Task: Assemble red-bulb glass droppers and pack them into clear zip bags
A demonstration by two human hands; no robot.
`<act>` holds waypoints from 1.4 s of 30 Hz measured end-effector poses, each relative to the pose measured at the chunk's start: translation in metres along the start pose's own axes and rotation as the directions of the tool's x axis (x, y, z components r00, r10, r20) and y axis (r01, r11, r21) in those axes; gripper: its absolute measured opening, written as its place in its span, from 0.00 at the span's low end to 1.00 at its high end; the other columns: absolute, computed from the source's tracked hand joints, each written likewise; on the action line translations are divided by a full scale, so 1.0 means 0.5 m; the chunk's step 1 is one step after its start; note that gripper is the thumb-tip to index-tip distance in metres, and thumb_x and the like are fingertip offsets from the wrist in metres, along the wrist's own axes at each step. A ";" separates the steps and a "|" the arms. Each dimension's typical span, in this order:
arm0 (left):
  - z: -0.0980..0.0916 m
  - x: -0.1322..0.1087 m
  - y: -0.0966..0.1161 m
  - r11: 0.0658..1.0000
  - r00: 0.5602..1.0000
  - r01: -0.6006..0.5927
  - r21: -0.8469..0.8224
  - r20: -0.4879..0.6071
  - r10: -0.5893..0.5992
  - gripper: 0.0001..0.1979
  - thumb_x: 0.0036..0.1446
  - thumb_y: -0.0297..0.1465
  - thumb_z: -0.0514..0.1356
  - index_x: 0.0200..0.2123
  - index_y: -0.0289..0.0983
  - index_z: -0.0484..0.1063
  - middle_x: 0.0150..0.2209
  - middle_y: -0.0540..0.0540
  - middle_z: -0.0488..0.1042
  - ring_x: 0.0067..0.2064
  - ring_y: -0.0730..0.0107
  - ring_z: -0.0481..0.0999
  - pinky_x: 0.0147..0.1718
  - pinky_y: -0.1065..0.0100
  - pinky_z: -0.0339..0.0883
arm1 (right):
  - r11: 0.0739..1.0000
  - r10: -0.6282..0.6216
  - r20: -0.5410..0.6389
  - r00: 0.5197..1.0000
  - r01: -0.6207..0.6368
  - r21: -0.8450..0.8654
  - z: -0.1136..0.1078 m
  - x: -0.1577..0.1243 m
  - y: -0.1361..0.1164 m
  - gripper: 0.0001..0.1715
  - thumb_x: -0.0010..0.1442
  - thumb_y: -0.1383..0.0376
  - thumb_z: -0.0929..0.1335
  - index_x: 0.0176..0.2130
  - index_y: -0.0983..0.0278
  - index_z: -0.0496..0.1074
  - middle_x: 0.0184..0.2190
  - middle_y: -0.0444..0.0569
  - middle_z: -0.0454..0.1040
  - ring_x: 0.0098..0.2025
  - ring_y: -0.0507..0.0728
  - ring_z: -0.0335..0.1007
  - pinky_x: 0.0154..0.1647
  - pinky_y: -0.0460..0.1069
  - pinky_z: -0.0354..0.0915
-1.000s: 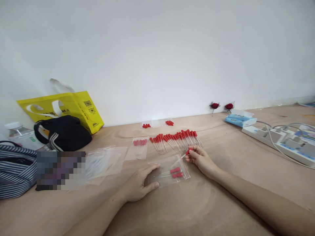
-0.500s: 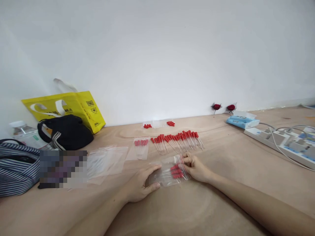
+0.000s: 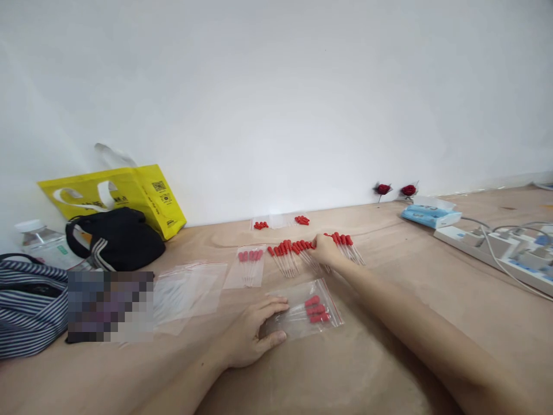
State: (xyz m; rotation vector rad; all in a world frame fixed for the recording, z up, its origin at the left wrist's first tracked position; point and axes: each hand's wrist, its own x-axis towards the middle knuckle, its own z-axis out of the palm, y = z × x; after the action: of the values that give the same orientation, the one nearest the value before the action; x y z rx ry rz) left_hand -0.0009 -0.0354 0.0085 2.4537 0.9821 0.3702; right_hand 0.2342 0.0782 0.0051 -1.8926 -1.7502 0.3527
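My left hand (image 3: 253,334) lies on the wooden table (image 3: 380,346) and pinches the closed end of a clear zip bag (image 3: 305,314) between thumb and fingers. Three red-capped droppers (image 3: 315,310) lie inside that bag. My right hand (image 3: 325,250) reaches forward onto the row of loose red-capped glass droppers (image 3: 294,252), its fingers curled down over the middle of the row. Whether a dropper is between those fingers is hidden.
A filled small bag of droppers (image 3: 249,264) and empty clear bags (image 3: 185,291) lie to the left. Loose red caps (image 3: 280,221) sit near the wall. A yellow bag (image 3: 129,193), black pouch (image 3: 114,239), striped bag (image 3: 26,305) stand left; a power strip (image 3: 496,248) and tissue pack (image 3: 430,214) right.
My right hand left the mouth of the zip bag and moved forward to the row of loose droppers. The bag now holds three droppers. My left hand stayed on the bag.
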 end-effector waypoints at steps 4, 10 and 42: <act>-0.002 0.000 0.006 1.000 1.000 0.015 -0.006 -0.009 -0.015 0.20 0.53 0.38 0.55 0.50 0.42 0.63 0.54 0.45 0.64 0.55 0.60 0.60 0.54 0.55 0.53 | 0.997 0.063 0.037 0.997 -0.061 -0.053 0.022 0.020 -0.024 0.12 0.41 0.74 0.67 0.31 0.69 0.71 0.32 0.61 0.73 0.34 0.62 0.71 0.28 0.48 0.61; -0.001 -0.001 0.005 1.000 1.000 -0.012 0.000 -0.007 0.012 0.20 0.54 0.37 0.55 0.50 0.40 0.63 0.53 0.44 0.64 0.55 0.62 0.61 0.53 0.58 0.55 | 0.992 0.114 0.057 0.992 -0.111 -0.059 0.029 0.032 -0.032 0.15 0.39 0.75 0.67 0.32 0.69 0.70 0.33 0.61 0.73 0.36 0.64 0.70 0.29 0.50 0.63; -0.001 -0.002 0.009 0.994 0.994 0.104 0.033 0.032 -0.105 0.25 0.54 0.38 0.54 0.55 0.40 0.55 0.57 0.44 0.59 0.57 0.57 0.57 0.54 0.54 0.52 | 0.344 0.214 0.045 0.976 -0.118 0.932 -0.032 -0.189 0.089 0.16 0.48 0.58 0.65 0.33 0.60 0.54 0.24 0.41 0.70 0.19 0.50 0.66 0.20 0.45 0.62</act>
State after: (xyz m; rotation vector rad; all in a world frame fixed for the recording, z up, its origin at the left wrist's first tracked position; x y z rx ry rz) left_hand 0.0008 -0.0390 0.0110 2.4163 1.1040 0.2793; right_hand 0.2682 -0.0185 -0.0215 -1.1342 -0.8591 1.0765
